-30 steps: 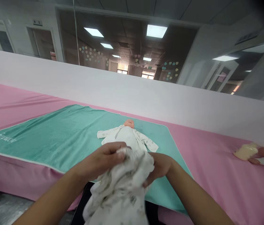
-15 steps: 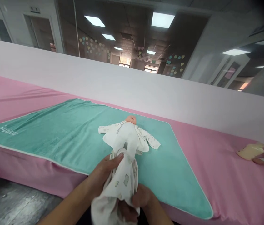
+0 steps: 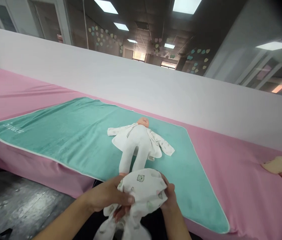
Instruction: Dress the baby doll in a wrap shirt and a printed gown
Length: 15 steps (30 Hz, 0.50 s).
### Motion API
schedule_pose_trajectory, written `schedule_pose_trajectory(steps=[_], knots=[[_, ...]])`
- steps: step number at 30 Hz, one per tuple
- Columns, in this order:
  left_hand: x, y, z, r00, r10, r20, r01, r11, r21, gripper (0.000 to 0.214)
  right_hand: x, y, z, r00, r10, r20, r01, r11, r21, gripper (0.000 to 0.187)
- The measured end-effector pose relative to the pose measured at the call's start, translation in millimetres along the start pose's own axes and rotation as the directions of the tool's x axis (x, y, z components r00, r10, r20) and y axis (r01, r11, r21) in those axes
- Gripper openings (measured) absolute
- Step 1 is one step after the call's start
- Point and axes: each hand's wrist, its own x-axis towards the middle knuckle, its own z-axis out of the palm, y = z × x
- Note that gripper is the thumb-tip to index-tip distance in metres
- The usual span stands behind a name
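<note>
A baby doll (image 3: 137,141) in white clothes lies on its back on a teal towel (image 3: 68,133), head away from me and legs toward me. My left hand (image 3: 108,197) and my right hand (image 3: 169,197) are both closed on a bunched white garment with small animal prints (image 3: 143,193), held just past the doll's feet at the near edge of the towel. The garment's loose end hangs down below my hands.
The towel lies on a long pink-covered bed or table (image 3: 243,186) with a white wall panel (image 3: 156,86) behind it. At the far right edge another person's hand holds a cream-coloured object (image 3: 278,164). A dark floor (image 3: 18,206) lies at lower left.
The printed garment has come off the doll's legs and moved toward me in both hands; the doll's white legs now lie bare of it on the towel. The view has tilted downward.
</note>
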Motion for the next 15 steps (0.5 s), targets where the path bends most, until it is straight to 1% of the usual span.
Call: schedule_pose_trajectory(steps=[1, 2, 4, 5, 6, 8, 10, 12, 14, 15], knots=[[0.5, 5.9, 1.8, 0.999, 0.036, -0.041, -0.035, 0.999, 0.020, 0.025, 1.6, -7.1, 2.7, 0.999, 0.014, 0.037, -0.014, 1.000, -0.002, 0.073], [0.6, 12.3, 3.8, 0.994, 0.062, -0.090, -0.058, 0.997, 0.046, 0.026, 3.5, -14.9, 6.7, 0.993, 0.057, 0.108, -0.052, 0.997, -0.049, 0.076], [-0.2, 23.1, 7.5, 0.977, 0.090, -0.192, -0.069, 0.991, 0.116, 0.027, 7.0, -30.9, 17.1, 0.950, 0.194, 0.243, -0.150, 0.971, -0.189, 0.073], [-1.0, 26.4, 8.6, 0.970, 0.093, -0.227, -0.060, 0.987, 0.149, 0.027, 8.3, -38.0, 22.8, 0.922, 0.264, 0.283, -0.192, 0.947, -0.256, 0.067], [-1.9, 28.0, 9.1, 0.967, 0.091, -0.238, -0.050, 0.984, 0.173, 0.027, 9.2, -43.7, 28.1, 0.899, 0.319, 0.301, -0.222, 0.923, -0.315, 0.058], [-3.9, 26.4, 7.8, 0.972, 0.102, -0.210, -0.067, 0.983, 0.170, 0.029, 9.5, -50.2, 36.9, 0.877, 0.366, 0.313, -0.238, 0.894, -0.379, 0.040], [-5.7, 20.8, 4.9, 0.980, 0.145, -0.136, -0.133, 0.987, 0.094, 0.032, 8.8, -50.0, 41.7, 0.882, 0.329, 0.337, -0.209, 0.915, -0.345, 0.029], [-7.1, 15.6, 2.3, 0.977, 0.200, -0.070, -0.200, 0.980, 0.007, 0.036, 8.3, -45.1, 43.1, 0.902, 0.247, 0.353, -0.168, 0.956, -0.240, 0.027], [-8.1, 14.2, 1.9, 0.971, 0.238, -0.034, -0.239, 0.971, -0.027, 0.038, 8.7, -39.4, 42.8, 0.933, 0.179, 0.313, -0.133, 0.978, -0.160, 0.028], [-8.5, 15.5, 2.8, 0.969, 0.245, -0.032, -0.246, 0.969, -0.014, 0.039, 9.1, -37.6, 42.6, 0.949, 0.149, 0.277, -0.109, 0.982, -0.153, 0.028]])
